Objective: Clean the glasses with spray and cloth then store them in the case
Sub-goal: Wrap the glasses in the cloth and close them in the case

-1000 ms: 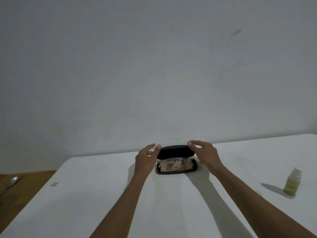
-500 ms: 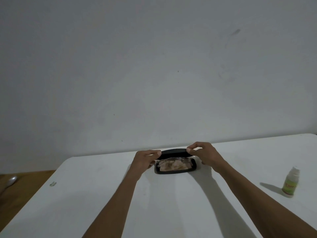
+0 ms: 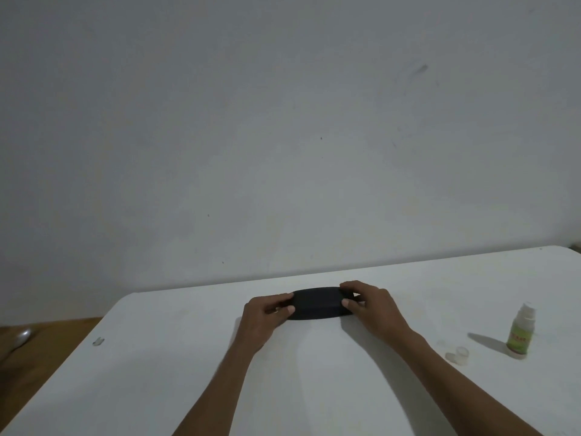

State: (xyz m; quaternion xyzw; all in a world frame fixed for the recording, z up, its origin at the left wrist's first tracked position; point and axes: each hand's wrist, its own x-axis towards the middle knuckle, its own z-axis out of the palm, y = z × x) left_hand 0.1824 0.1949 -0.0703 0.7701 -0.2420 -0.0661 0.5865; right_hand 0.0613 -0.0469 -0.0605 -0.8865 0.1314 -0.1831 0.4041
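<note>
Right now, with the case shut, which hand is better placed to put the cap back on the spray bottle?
Right. The right hand is nearer the loose cap and spray bottle, both on its side of the black case; the left hand would cross over.

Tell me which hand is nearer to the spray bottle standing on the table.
Right. The right hand grips the black case's right end, on the side toward the spray bottle but well apart from it. The left hand holds the case's far end.
</note>
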